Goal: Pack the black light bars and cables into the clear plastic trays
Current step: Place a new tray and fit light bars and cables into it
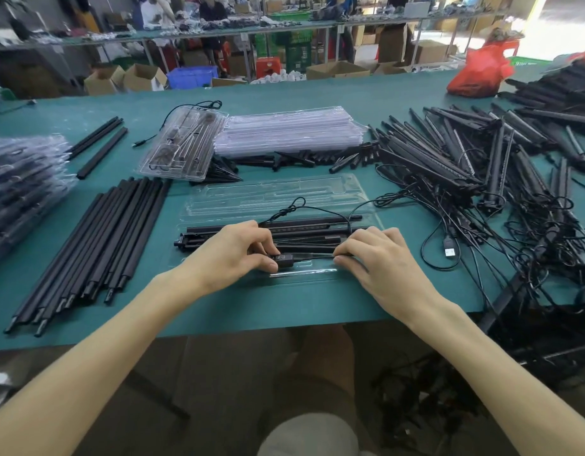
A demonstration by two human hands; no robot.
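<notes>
An open clear plastic tray [278,195] lies in front of me on the green table. Black light bars [304,225] lie across its near half. My left hand [238,251] pinches a small black inline controller [282,258] on the cable, low in the tray. My right hand [373,255] pinches the thin cable [314,256] just right of the controller. The cable loops over the far half of the tray, and its USB plug [449,251] lies on the table to the right.
Black rods [97,245] lie in a row at left. A packed tray [182,143] and a stack of empty trays [287,130] sit behind. Tangled light bars with cables [482,166] cover the right side. Wrapped packs [21,179] sit far left; the table edge is near.
</notes>
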